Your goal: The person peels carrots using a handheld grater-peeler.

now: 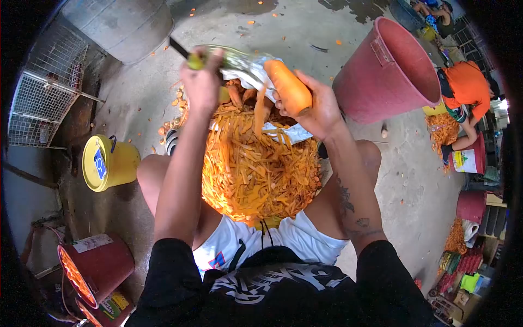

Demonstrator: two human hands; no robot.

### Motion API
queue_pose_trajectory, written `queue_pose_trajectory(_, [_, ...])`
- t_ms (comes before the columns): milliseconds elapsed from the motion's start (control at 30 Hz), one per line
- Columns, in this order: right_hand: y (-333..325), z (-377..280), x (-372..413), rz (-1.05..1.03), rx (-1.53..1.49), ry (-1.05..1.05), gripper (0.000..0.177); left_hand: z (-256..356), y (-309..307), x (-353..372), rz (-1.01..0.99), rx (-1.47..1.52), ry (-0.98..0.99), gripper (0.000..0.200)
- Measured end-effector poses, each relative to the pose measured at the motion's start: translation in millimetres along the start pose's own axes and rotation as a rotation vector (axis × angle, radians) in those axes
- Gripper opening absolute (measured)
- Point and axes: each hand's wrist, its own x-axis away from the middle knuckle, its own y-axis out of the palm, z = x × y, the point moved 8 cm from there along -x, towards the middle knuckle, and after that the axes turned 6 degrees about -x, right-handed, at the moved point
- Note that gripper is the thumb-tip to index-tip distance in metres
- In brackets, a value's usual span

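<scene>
My left hand [202, 76], smeared by motion, is closed around a peeling tool [180, 48] with a black end and a yellow-green part. Its working end is too blurred to make out. Across from it, my right hand [318, 106] grips a large, smooth orange carrot [289, 87], tilted with its far end toward the left hand. A long strip of peel [260, 115] hangs just below the carrot's far end. Beneath both hands, between my knees, lies a big heap of carrot peelings [261, 169]. Several whole carrots [235, 95] show at its far side, beside white sacking [294, 132].
A tall red bin [387, 71] stands right of my hands. On the left are a yellow bucket [111, 163], a red bucket [103, 267] holding carrots, and a wire cage [46, 103]. A large drum [122, 27] stands behind. A person in orange [466, 87] bends over peelings at far right.
</scene>
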Motion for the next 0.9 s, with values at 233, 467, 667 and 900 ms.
queue_pose_trajectory(233, [6,3,6,0.003,0.046,-0.010,0.041,7,-11,-4,0.020,-0.094,0.062,0.014])
queue_pose_trajectory(467, [19,-3,9,0.212,0.061,-0.069,0.042,48,43,56,-0.269,-0.193,0.253,0.010])
queue_pose_trajectory(667, [24,2,15,0.005,0.211,0.001,0.043,6,-23,-11,0.049,-0.077,0.107,0.016])
queue_pose_trajectory(900, [14,8,17,0.150,0.239,-0.001,0.045,21,-19,-1,0.068,-0.200,0.151,0.014])
